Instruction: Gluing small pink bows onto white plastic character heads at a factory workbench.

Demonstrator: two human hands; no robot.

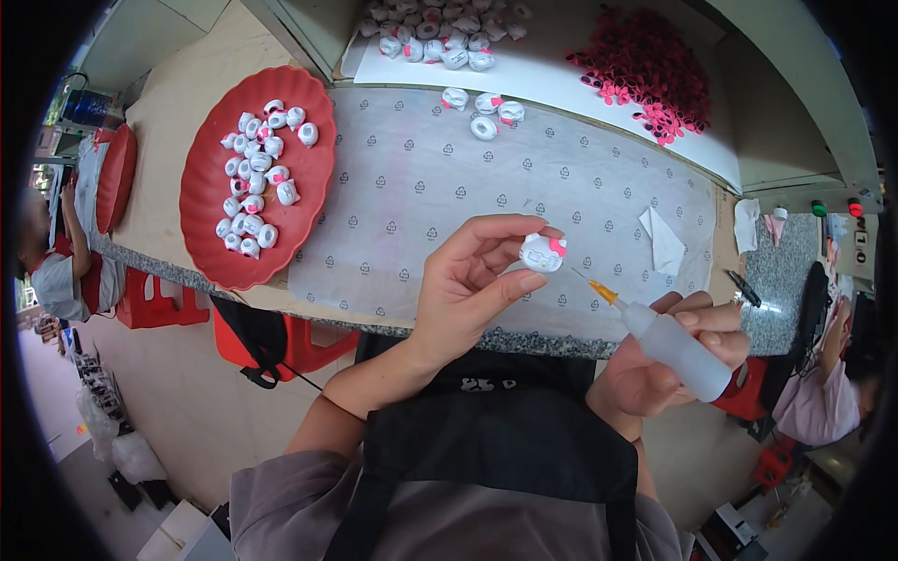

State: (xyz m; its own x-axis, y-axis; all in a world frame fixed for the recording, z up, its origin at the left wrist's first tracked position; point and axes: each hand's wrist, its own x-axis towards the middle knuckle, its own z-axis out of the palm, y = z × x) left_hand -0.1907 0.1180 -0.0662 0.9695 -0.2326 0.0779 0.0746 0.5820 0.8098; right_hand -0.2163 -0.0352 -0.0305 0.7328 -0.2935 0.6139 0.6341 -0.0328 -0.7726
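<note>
Workroom, long tabletop with a speckled stone near edge, printed sheet laid over it. Red scalloped tray by the tabletop's left end, small white pieces scattered in it; loose white heads at the far edge, pink parts heaped at the far right corner, on the shelf. Folded white paper toward the right end.

Left hand: thumb and fingers pinched on one white cat head (pink bow at its upper right), above the sheet, nearer the near edge. Right hand: fingers wrapped around a translucent squeeze bottle, over the near edge.

Key relation: bottle's long axis runs diagonally, base toward the near right corner, needle aimed far-left at the head. Tip sits just beside it, apparently apart. Head lies left of the right hand and farther out; left hand is nearer, touching it.
</note>
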